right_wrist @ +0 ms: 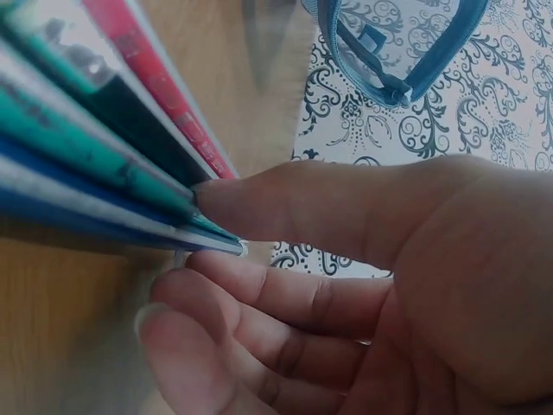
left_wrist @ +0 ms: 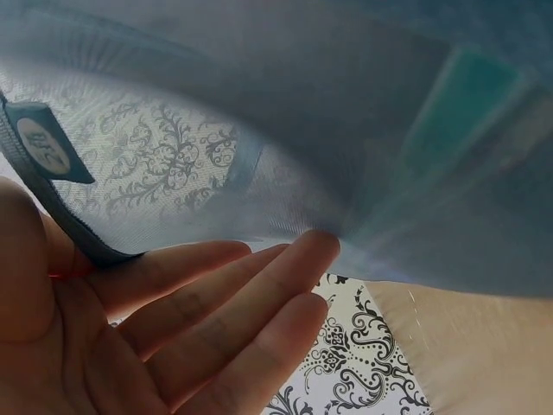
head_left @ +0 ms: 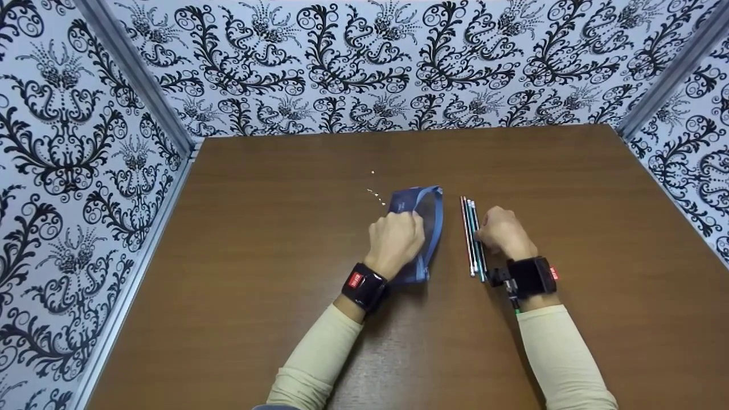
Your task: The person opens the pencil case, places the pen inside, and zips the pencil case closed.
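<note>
My left hand [head_left: 397, 242] grips a blue zippered mesh pouch [head_left: 434, 228] near the middle of the table. In the left wrist view, the fingers [left_wrist: 251, 320] lie along the lower edge of the pouch [left_wrist: 363, 112], and a blurred teal shape [left_wrist: 462, 104] shows through the cloth. To the right of the pouch lie several slim pencils [head_left: 470, 236], side by side. My right hand [head_left: 504, 232] is at their right side. Its thumb [right_wrist: 285, 207] presses on the red, green and blue pencils [right_wrist: 95, 138] with the fingers curled below, in the right wrist view.
Small white bits [head_left: 376, 196] lie on the brown wooden table [head_left: 273, 228] to the left of the pouch. Walls with a black-and-white floral pattern [head_left: 364, 68] and grey metal posts [head_left: 136, 74] stand at the back and sides.
</note>
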The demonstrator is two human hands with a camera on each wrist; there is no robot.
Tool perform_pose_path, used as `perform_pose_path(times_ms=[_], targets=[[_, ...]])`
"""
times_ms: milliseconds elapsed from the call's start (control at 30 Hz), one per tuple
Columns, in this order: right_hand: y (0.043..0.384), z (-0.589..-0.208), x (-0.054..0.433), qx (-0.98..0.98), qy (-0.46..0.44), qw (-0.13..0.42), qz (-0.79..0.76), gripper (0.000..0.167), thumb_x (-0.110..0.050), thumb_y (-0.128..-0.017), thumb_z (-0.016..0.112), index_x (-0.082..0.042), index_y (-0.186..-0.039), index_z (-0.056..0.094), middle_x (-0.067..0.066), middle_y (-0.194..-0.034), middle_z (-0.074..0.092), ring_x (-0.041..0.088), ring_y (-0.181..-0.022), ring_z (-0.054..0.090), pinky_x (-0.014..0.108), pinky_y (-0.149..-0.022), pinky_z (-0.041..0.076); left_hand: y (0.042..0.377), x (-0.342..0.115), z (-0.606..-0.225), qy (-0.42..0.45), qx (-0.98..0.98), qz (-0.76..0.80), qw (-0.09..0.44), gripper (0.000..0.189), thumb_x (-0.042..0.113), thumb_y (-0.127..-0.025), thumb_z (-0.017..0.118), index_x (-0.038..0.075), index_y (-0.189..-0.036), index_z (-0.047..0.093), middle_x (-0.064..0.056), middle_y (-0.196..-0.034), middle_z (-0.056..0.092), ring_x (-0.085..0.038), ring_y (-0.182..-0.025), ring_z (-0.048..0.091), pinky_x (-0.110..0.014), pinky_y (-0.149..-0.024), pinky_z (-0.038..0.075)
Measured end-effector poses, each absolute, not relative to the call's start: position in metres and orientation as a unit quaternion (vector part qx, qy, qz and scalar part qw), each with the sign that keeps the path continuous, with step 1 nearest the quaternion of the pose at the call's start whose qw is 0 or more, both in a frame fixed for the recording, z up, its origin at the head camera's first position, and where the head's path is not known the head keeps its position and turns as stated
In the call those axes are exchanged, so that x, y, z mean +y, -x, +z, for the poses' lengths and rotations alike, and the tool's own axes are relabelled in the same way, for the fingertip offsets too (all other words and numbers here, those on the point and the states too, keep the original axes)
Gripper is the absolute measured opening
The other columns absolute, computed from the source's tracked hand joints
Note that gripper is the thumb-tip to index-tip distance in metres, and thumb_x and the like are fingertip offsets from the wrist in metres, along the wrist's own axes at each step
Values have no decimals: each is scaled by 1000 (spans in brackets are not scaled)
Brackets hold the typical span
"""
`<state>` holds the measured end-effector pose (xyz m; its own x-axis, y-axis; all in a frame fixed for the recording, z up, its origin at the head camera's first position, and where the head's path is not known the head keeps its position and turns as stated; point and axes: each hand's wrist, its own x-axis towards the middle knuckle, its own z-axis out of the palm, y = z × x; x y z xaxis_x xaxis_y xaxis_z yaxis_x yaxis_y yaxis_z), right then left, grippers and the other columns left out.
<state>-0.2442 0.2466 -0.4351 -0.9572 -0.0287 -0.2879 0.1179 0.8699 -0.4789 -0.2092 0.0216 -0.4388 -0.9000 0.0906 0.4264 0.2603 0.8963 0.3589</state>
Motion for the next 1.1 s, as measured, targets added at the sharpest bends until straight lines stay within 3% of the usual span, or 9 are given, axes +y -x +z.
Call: perform_pose_path(times_ms=[167,367,767,1100], targets=[[245,-437,245,953,-31,149,-262,12,-6,-85,63,0,-77,58,15,-76,64,20,-56,65,31,-52,54,209,21,-438,94,-952,-210,203,48,27,-99,43,11,-57,57,-14,-67,70,-32,-59,68,-46,-48,50],[247,-440,246,949,-40,161,-269,25,-14,-87,66,9,-93,60,17,-79,64,20,-56,65,30,-52,54,209,21,-438,94,-954,-208,196,46,27,-99,44,10,-58,59,-13,-68,70,-32,-60,69,-46,-49,50],[251,-442,248,942,-47,181,-277,16,-13,-86,63,-2,-75,60,5,-63,62,17,-54,64,30,-50,52,210,21,-439,95,-955,-209,190,46,27,-99,45,11,-57,57,-12,-67,70,-32,-61,69,-46,-49,50],[248,-433,249,941,-28,168,-291,30,-14,-89,65,-11,-62,54,0,-56,59,13,-52,59,27,-54,50,211,21,-439,94,-955,-208,187,46,27,-99,45,10,-58,59,-12,-68,70,-32,-60,68,-45,-49,50]])
